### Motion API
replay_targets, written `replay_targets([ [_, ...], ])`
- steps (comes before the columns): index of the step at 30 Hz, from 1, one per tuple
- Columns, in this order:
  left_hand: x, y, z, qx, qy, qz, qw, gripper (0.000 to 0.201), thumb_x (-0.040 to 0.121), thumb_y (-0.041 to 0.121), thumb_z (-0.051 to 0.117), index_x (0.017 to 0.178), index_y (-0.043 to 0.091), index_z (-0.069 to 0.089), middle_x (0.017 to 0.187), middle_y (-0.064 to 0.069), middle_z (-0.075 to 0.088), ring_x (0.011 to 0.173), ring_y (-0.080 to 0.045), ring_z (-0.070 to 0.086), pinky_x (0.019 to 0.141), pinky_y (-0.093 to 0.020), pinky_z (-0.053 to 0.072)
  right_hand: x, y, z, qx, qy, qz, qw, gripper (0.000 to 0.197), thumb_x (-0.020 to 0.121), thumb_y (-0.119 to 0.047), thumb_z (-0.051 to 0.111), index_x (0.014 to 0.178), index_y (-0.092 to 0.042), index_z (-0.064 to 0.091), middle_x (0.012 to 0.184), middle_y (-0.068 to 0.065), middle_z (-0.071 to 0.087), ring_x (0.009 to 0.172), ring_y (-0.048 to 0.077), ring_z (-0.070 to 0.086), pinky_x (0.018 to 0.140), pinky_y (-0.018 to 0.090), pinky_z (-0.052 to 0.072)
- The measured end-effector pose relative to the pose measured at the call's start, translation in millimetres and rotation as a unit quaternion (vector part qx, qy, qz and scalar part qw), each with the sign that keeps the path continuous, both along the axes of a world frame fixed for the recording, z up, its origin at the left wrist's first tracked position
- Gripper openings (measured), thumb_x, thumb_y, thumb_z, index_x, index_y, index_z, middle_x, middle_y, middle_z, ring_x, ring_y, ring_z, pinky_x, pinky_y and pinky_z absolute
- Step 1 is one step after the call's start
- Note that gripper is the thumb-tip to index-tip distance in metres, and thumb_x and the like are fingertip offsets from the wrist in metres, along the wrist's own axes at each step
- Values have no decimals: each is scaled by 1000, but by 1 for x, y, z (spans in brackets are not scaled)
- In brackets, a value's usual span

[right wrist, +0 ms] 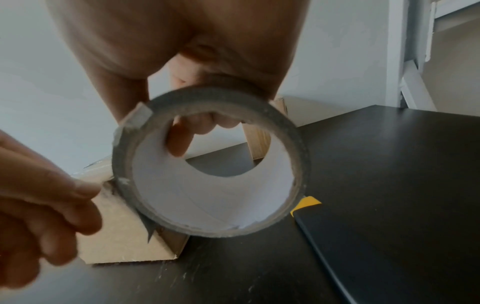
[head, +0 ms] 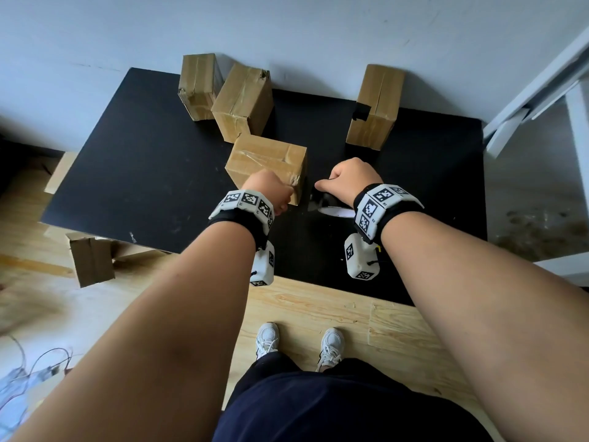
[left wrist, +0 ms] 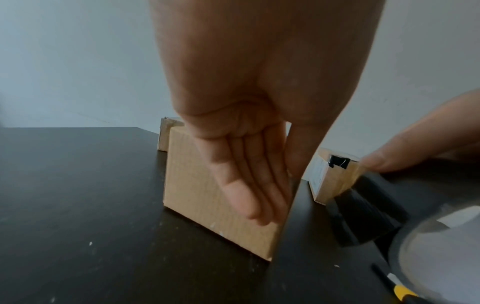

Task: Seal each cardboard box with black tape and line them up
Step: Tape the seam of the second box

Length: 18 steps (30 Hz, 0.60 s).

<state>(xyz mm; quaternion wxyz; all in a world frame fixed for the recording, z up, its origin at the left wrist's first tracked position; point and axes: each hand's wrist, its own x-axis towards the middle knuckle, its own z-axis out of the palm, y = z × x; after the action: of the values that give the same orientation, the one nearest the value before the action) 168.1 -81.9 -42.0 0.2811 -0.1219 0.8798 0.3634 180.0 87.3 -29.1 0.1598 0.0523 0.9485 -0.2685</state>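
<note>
The near cardboard box [head: 267,157] [left wrist: 197,185] [right wrist: 122,236] stands mid-table. My left hand [head: 271,189] [left wrist: 246,174] [right wrist: 52,205] presses straight fingers flat against its side, thumb on the adjacent face at the corner. A strip of black tape runs from that corner to the black tape roll [right wrist: 207,201] [left wrist: 441,257] [head: 334,211]. My right hand [head: 350,177] [right wrist: 182,61] grips the roll just right of the box, fingers through its white core. Farther back right stands a box with a black tape patch [head: 379,100] [left wrist: 335,179].
Two more boxes [head: 199,84] [head: 243,97] sit at the back of the black table [head: 143,154] by the wall. A yellow-and-black utility knife [right wrist: 363,257] [left wrist: 401,292] lies under the roll. Another box [head: 90,260] is on the floor at left. A white frame [head: 541,90] stands at right.
</note>
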Motion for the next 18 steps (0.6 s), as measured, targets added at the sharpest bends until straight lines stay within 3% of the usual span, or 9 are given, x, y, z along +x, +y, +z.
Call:
replay_targets([
  [3,8,9,-5,0,-4,-13,1000,25,92,15,51,94,-3,69,85,-17,71,77,-31,68,81,-42,58,3,5,1,-23,4,-7,1000,34,83,-38,65,57,-18,56,77,4,67,81,22,65,76,36,55],
  [6,15,17,-7,13,6,-17,1000,26,93,15,49,99,0,69,97,-20,71,90,-34,68,87,-45,55,7,11,0,-50,15,-21,998,32,82,-37,66,57,-18,58,77,3,67,81,21,64,78,37,55],
  [11,22,31,-8,66,32,10,997,20,94,17,54,80,9,66,83,-12,67,77,-22,61,85,-38,55,13,17,-3,-80,28,-31,996,29,81,-37,67,59,-18,63,73,-1,66,75,17,63,75,36,55],
  [15,25,33,-4,72,49,35,996,17,92,20,60,77,12,62,71,-6,61,66,-16,59,75,-30,56,15,20,-2,-75,28,-20,997,30,82,-38,66,61,-17,64,78,2,68,75,18,63,75,36,54],
  [18,23,30,0,51,58,42,996,16,92,22,60,81,11,64,70,-4,60,63,-16,56,72,-32,54,15,20,-1,-72,24,-13,997,33,83,-40,66,60,-17,62,78,3,68,75,17,62,73,34,53],
])
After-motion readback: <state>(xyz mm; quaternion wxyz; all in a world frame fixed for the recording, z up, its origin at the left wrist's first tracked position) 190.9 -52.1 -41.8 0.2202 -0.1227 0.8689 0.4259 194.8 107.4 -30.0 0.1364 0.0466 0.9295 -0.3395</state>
